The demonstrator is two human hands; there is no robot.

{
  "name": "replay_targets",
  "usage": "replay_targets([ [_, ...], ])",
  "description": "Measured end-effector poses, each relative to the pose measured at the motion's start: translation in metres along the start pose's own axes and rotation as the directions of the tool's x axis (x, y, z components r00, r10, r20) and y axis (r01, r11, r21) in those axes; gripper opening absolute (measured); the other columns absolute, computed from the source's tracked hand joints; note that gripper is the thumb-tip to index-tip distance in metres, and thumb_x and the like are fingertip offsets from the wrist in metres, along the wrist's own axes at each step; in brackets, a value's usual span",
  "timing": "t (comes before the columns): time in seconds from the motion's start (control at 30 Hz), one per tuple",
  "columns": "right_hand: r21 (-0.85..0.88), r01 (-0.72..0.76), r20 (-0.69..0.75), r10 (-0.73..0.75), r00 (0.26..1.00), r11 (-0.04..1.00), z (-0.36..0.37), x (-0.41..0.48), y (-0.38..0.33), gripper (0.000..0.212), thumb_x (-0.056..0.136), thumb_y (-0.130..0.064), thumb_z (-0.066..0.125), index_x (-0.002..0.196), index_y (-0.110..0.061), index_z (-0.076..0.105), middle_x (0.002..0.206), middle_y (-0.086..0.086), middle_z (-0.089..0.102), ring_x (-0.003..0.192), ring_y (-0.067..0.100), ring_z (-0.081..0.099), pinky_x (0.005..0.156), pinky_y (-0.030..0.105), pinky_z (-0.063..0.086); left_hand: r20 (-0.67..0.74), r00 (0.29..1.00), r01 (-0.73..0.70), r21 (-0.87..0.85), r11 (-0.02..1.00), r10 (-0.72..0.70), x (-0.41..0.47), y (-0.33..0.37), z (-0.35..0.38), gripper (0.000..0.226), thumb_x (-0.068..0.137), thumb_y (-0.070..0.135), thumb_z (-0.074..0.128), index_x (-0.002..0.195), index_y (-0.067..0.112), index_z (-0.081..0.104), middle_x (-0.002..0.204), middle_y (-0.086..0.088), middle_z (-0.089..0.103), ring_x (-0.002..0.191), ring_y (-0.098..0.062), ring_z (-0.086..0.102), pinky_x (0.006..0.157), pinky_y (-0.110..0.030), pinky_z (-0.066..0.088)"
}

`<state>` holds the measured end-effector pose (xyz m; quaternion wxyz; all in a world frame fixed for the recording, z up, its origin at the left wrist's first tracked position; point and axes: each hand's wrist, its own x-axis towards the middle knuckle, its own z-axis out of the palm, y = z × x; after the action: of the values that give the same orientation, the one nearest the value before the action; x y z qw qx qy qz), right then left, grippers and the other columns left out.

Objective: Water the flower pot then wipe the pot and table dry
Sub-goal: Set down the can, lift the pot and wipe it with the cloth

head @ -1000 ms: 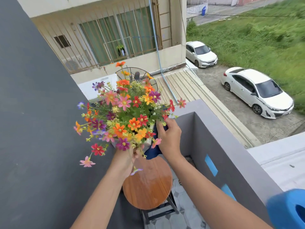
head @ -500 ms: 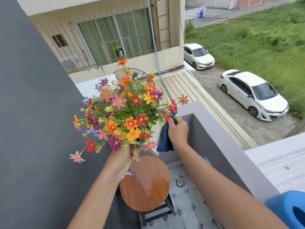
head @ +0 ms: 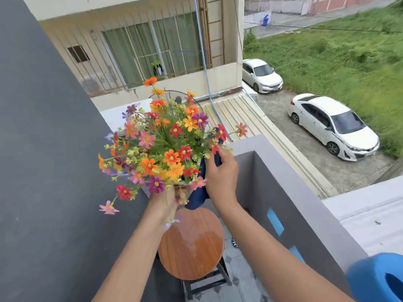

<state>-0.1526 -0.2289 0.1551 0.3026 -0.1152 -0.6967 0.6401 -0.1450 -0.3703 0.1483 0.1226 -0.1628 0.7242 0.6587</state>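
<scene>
The flower pot [head: 192,171], white and mostly hidden under a bunch of orange, red, pink and purple flowers [head: 165,144], is lifted in the air above the round wooden table [head: 192,245]. My left hand [head: 168,199] grips it from below. My right hand [head: 221,173] presses a dark blue cloth [head: 197,198] against the pot's right side. The tabletop shows a wet sheen.
A grey balcony wall [head: 290,192] with blue tape patches runs along the right; a dark wall [head: 43,171] closes the left. A blue watering can [head: 379,277] sits on the ledge at the bottom right. Below lie a tiled floor [head: 242,277], a neighbouring building and parked cars.
My right hand with the cloth slid up along the pot's right side and has now come back down a little. The pot stays raised in my left hand.
</scene>
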Motion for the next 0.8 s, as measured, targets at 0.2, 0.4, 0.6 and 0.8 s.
replay_targets([
  [0.2,-0.147,-0.071,0.121,0.089,0.989,0.987,-0.003,-0.037,0.053,0.031,0.094,-0.006,0.06,0.071,-0.024,0.049,0.07,-0.007,0.042,0.063,0.001,0.045,0.058,0.018,0.029,0.049,0.992,-0.106,-0.174,0.979,0.116,-0.001,0.008,0.006,0.037,0.102,-0.004,0.022,0.076,0.008,0.045,0.05,0.001,0.058,0.049,-0.011,0.052,0.059,-0.028,0.033],
  [0.4,-0.195,-0.173,0.148,0.203,0.968,0.966,0.0,-0.015,0.042,0.02,0.095,-0.011,0.055,0.077,-0.002,0.058,0.073,0.005,0.049,0.061,0.01,0.042,0.058,0.028,0.029,0.009,0.999,-0.031,-0.227,0.973,0.033,0.007,0.005,0.009,0.028,0.1,-0.005,0.019,0.102,0.004,0.046,0.055,-0.005,0.064,0.054,-0.016,0.054,0.04,-0.017,0.037],
  [0.6,0.031,-0.067,0.109,0.063,0.992,0.997,0.004,0.004,0.006,0.044,0.092,-0.012,0.056,0.057,-0.031,0.038,0.058,0.003,0.041,0.056,0.022,0.044,0.053,0.03,0.028,0.013,0.999,0.047,-0.178,0.983,-0.046,-0.001,0.004,0.019,0.029,0.103,0.015,0.036,0.081,0.007,0.053,0.067,-0.008,0.064,0.049,-0.012,0.056,0.062,-0.034,0.054],
  [0.8,-0.051,-0.009,0.033,0.01,0.999,0.999,-0.001,0.038,0.011,0.034,0.091,-0.002,0.056,0.068,-0.027,0.052,0.07,-0.003,0.05,0.06,0.003,0.042,0.056,0.023,0.03,0.058,0.996,0.087,-0.285,0.955,-0.074,0.0,0.003,0.009,0.03,0.105,0.006,0.027,0.088,0.006,0.052,0.076,-0.009,0.051,0.04,-0.003,0.052,0.033,-0.014,0.036],
])
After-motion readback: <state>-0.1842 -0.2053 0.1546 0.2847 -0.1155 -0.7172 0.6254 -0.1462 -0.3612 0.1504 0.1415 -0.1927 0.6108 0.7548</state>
